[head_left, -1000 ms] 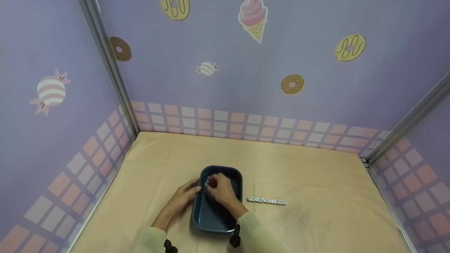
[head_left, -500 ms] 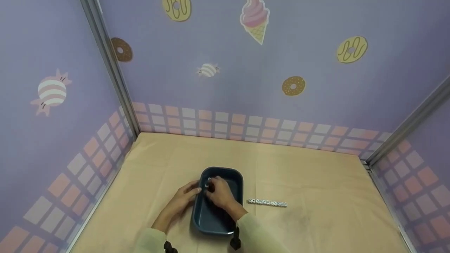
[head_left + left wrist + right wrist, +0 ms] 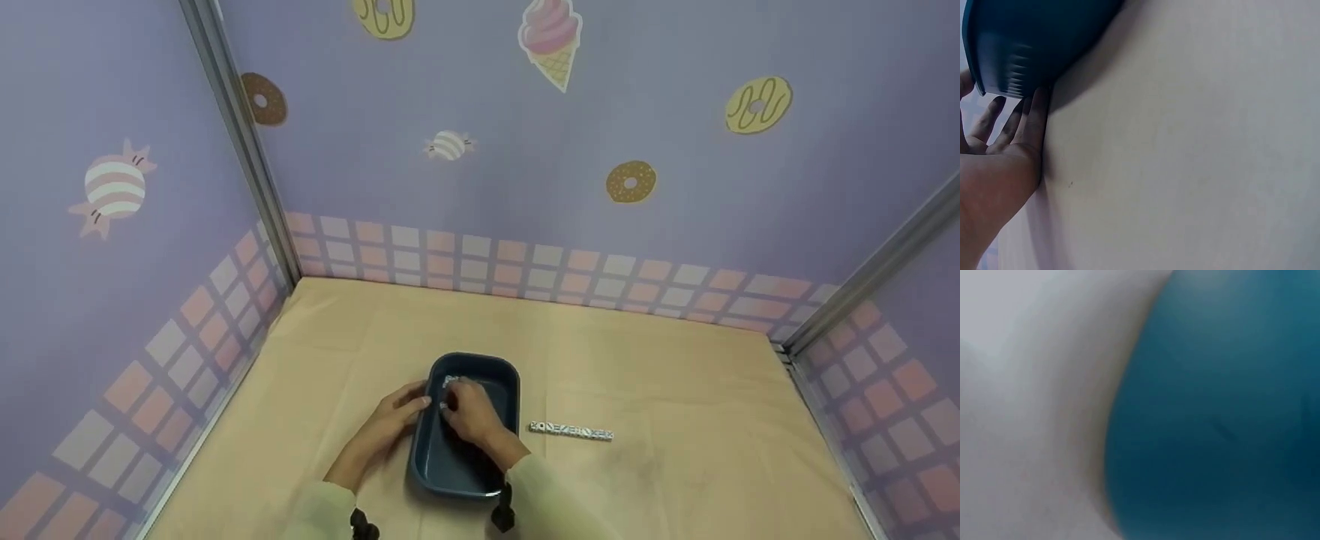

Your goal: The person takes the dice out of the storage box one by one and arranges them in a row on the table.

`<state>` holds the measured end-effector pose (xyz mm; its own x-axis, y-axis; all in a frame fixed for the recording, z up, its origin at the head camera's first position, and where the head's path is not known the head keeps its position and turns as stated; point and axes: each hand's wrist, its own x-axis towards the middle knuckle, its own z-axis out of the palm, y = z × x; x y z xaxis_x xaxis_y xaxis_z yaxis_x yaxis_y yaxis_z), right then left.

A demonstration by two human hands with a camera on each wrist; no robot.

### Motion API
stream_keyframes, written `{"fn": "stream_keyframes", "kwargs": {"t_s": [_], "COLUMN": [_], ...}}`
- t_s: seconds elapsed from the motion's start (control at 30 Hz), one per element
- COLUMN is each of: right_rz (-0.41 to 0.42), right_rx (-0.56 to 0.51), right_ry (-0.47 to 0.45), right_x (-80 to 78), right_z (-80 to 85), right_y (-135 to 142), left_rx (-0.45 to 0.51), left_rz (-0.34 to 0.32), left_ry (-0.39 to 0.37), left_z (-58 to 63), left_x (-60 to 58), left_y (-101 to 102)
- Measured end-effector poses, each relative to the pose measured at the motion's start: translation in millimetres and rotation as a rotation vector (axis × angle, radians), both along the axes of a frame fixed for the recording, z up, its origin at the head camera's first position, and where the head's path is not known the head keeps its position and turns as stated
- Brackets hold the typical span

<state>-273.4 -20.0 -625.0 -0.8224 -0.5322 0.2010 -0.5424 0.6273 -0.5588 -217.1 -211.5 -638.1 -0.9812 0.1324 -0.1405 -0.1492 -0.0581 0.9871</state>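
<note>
A dark blue rectangular tray (image 3: 457, 469) stands on the cloth-covered table, in front of the person. My left hand (image 3: 390, 421) rests against its left side, thumb at the rim and fairly straight fingers touching the outer wall; the left wrist view shows these fingers (image 3: 1033, 118) under the rim. Inside the tray, my right hand (image 3: 474, 411) has curled fingers and pinches a small white die (image 3: 443, 406), mostly hidden. Several small white dice (image 3: 451, 381) lie just beyond its fingertips. The right wrist view shows only the tray's blurred blue outer wall (image 3: 1213, 410).
A straight row of white dice with dark marks (image 3: 571, 431) lies right of the tray. The beige cloth (image 3: 675, 375) covers the table. Purple walls (image 3: 480, 187) with sweets printed on them enclose the back and sides, joined by metal posts (image 3: 232, 127).
My right hand's fingers have drawn slightly nearer inside the tray, and more of the small dice show beyond them. The left hand stays at the tray's side. The head view has shifted slightly.
</note>
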Motion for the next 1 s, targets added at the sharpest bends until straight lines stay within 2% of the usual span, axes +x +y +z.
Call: {"fn": "stream_keyframes", "kwargs": {"t_s": [0.1, 0.23, 0.33, 0.47, 0.57, 0.73, 0.87, 1.0], "right_rz": [0.032, 0.124, 0.169, 0.157, 0.111, -0.006, -0.118, -0.184], "right_rx": [-0.021, -0.058, -0.092, -0.143, -0.165, -0.137, -0.114, -0.085], "right_ry": [0.000, -0.023, -0.008, 0.057, 0.077, 0.053, 0.012, -0.047], "right_x": [4.5, 8.7, 7.4, -1.7, -11.4, -20.4, -17.8, -9.1], "right_z": [14.6, 44.7, 62.8, 73.4, 72.3, 57.4, 39.9, 22.6], "right_y": [4, 21, 48, 100, 146, 218, 263, 292], "left_rx": [-0.010, -0.012, -0.013, -0.011, -0.016, -0.003, 0.004, -0.015], "left_rz": [-0.001, 0.000, 0.002, 0.014, 0.019, 0.016, 0.002, 0.009], "left_ry": [-0.005, -0.013, -0.012, -0.012, -0.008, -0.022, -0.026, -0.028], "left_z": [0.5, 1.8, 1.1, 0.7, 1.8, 1.2, 1.3, 2.5], "left_x": [-0.9, -1.9, -1.6, -0.4, -0.2, 0.2, -1.0, -2.5], "left_y": [-2, -3, -3, -1, 0, 0, 0, 0]}}
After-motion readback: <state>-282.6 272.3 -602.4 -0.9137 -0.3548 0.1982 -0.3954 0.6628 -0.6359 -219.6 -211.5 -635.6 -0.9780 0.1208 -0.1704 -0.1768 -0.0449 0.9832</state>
